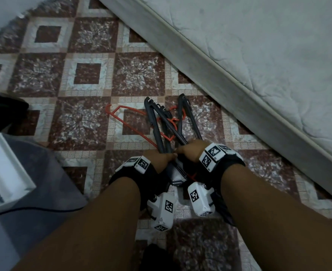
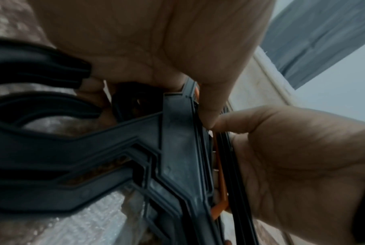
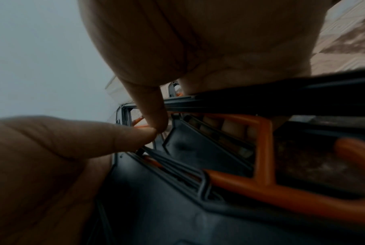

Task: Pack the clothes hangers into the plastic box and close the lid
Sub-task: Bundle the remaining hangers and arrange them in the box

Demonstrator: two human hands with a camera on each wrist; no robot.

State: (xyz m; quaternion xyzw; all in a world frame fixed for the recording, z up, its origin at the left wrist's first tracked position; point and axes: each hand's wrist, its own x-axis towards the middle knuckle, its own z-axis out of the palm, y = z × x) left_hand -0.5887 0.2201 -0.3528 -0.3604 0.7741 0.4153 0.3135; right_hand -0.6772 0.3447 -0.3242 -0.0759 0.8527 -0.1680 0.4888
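Note:
A bundle of dark grey hangers (image 1: 161,124) with an orange hanger (image 1: 122,122) among them lies on the patterned floor in the head view. My left hand (image 1: 165,158) and right hand (image 1: 188,149) both grip the near end of the bundle, knuckles together. In the left wrist view my fingers curl round the grey hangers (image 2: 173,157), with the orange hanger (image 2: 220,174) behind them. The right wrist view shows my thumb and forefinger closed over the grey hangers (image 3: 177,207) and the orange hanger (image 3: 263,149). The plastic box (image 1: 34,192) with its white latch stands at the left.
A mattress (image 1: 259,55) runs along the right, its edge close to the hangers. A dark object (image 1: 3,108) lies at the left edge above the box. A thin cable (image 1: 34,209) crosses the box. Patterned floor (image 1: 79,75) stretches beyond the hangers.

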